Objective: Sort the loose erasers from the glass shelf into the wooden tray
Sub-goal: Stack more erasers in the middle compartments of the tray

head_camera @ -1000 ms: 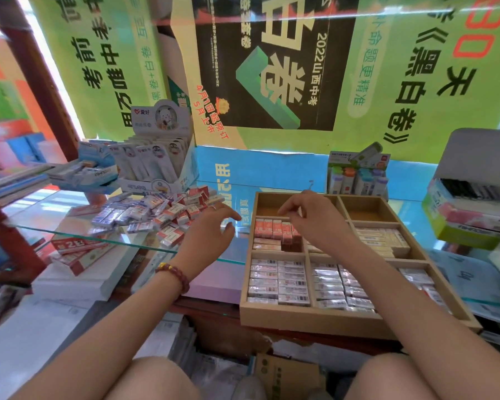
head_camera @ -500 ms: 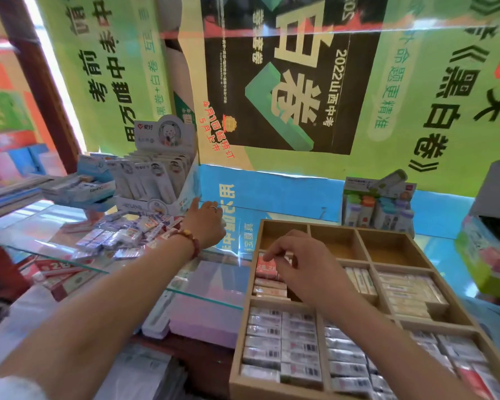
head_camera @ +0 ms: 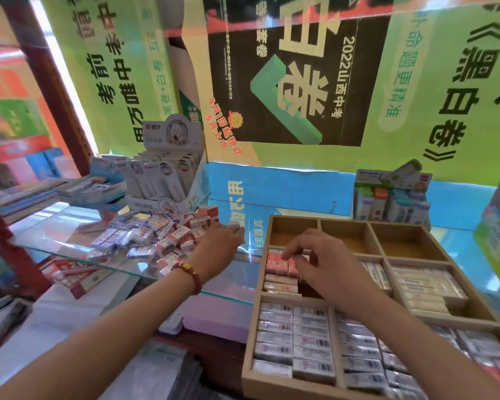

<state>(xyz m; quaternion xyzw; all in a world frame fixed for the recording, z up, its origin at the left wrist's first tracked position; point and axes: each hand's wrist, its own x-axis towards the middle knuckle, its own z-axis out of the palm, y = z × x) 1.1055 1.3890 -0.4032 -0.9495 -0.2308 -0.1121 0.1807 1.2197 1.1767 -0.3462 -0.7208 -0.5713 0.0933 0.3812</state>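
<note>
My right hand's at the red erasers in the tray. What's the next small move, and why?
Probably release the grip: the right hand seems to pinch a red eraser already seated in its row in the wooden tray, while the left hand rests at the loose erasers, ready to pick another.

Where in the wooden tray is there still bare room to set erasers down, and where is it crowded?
Free: the three back-row compartments of the wooden tray, bare wood behind the red erasers and cream erasers. Also a strip of glass shelf between the loose pile and the tray. Crowded: the front compartments, packed tight, and the red section under the right hand.
</note>
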